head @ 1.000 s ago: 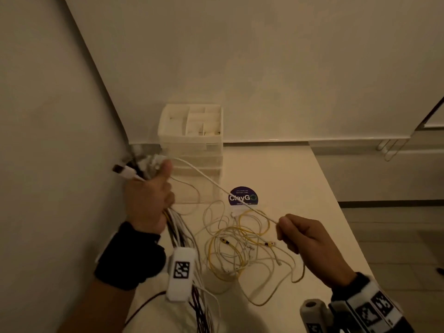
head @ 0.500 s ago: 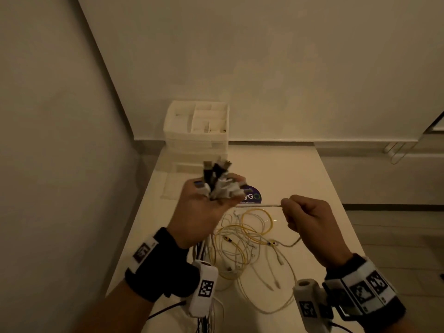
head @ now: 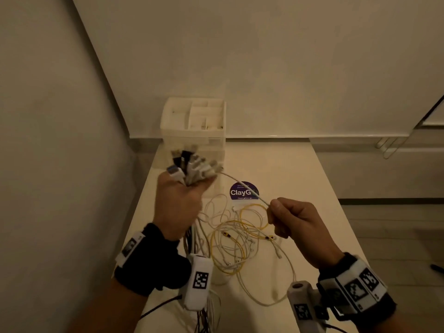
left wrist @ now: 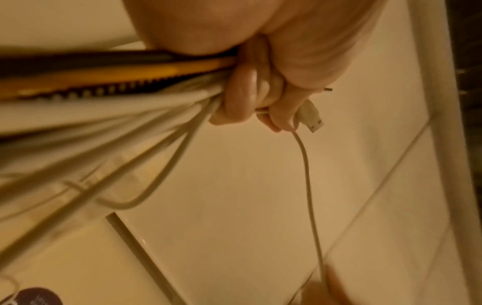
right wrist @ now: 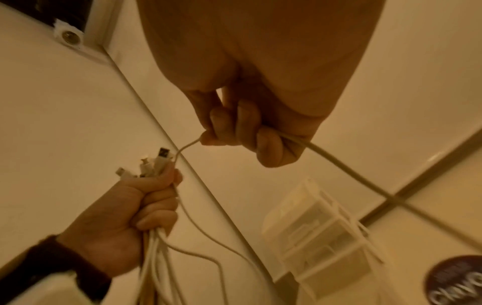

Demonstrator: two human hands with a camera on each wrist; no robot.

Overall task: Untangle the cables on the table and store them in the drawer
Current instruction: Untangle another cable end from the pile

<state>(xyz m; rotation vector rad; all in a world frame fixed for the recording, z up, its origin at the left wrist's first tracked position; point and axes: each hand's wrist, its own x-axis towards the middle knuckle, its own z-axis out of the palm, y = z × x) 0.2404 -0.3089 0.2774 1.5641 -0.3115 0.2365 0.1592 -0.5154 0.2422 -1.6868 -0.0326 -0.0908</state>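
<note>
My left hand point(head: 179, 200) is raised above the table's left side, fist closed round a bundle of cables point(head: 192, 168) whose white and black plugs stick up out of it. In the left wrist view the curled fingers point(left wrist: 245, 97) clamp white, yellow and black cords. A single white cable point(head: 242, 185) runs taut from that bundle to my right hand point(head: 292, 219), which grips it in a fist; the right wrist view shows the fingers point(right wrist: 234, 128) wrapped round it. A tangle of yellow and white cables point(head: 236, 239) lies on the table below. The white drawer unit point(head: 194, 127) stands at the back.
A round purple ClayGo sticker point(head: 242, 192) is on the tabletop point(head: 276, 164) between the drawer unit and the tangle. The wall runs close along the table's left side. The table's right edge drops off to a tiled floor.
My left hand with the bundle moved from the far left wall toward the middle and now sits a little left again. The white cable between my hands is pulled straighter.
</note>
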